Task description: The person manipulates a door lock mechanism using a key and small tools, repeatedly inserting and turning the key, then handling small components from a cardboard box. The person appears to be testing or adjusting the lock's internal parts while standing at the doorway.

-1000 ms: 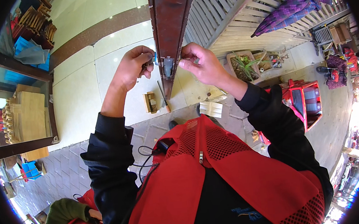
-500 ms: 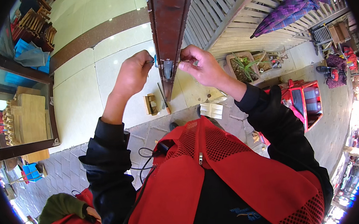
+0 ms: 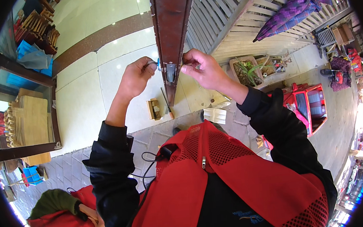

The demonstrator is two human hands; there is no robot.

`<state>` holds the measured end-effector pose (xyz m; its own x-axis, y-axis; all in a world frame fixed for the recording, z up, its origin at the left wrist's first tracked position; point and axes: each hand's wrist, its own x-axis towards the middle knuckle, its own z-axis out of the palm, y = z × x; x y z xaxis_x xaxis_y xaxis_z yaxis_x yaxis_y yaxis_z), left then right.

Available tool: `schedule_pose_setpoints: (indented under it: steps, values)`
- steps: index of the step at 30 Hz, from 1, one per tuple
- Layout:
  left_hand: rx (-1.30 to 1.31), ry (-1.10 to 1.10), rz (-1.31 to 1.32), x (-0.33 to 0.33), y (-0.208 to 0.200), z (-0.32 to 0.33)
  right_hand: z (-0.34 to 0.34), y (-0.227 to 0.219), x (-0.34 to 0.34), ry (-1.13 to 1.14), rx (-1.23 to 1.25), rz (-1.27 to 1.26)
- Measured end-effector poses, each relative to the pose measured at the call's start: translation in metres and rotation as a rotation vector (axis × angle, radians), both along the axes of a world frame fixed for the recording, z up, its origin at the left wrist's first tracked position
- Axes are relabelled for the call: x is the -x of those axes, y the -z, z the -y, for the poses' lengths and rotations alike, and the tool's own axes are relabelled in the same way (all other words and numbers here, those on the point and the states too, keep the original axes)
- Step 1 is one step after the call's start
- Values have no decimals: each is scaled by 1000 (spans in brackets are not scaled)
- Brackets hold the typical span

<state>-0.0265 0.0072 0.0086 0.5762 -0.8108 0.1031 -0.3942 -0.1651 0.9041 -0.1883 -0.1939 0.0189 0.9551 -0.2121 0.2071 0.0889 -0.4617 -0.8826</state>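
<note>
Two hands meet at the edge of a brown door (image 3: pixel 170 24) that runs down from the top centre of the frame. On that edge, near its lower end, sits a small grey metal lock part (image 3: pixel 170 71) — just above the middle of the picture. The left hand (image 3: pixel 136 76) is curled to the left of the door edge, its fingers (image 3: pixel 150 64) pinched shut on a small metal piece with a bit of blue beside it; what exactly it is, I cannot tell. The right hand (image 3: pixel 201 69) is on the other side of the edge, fingertips (image 3: pixel 186 66) closed together against the door right beside the lock part — whether they grip anything is too small to make out.

Below the hands, on the pale tiled floor (image 3: pixel 89 82), lie a small wooden block (image 3: pixel 154 109) and a thin tool (image 3: pixel 166 102) with a red handle. A planter box (image 3: pixel 246 70) with green leaves stands right of centre. In the lower left corner another person in red and green (image 3: pixel 59 217) crouches.
</note>
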Motion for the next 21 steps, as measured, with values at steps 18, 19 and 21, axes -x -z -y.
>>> schedule_pose_setpoints:
  steps: [18, 19, 21]
  values:
    - [-79, -12, -394, 0, -12, -2, 1, 1, -1, -15, -3, 4]
    - [-104, 9, -131, -1, -12, -3, 2, 1, -1, -14, -5, 1]
    - [-71, 19, 361, 1, -10, -3, 2, 1, -1, -17, 17, 11]
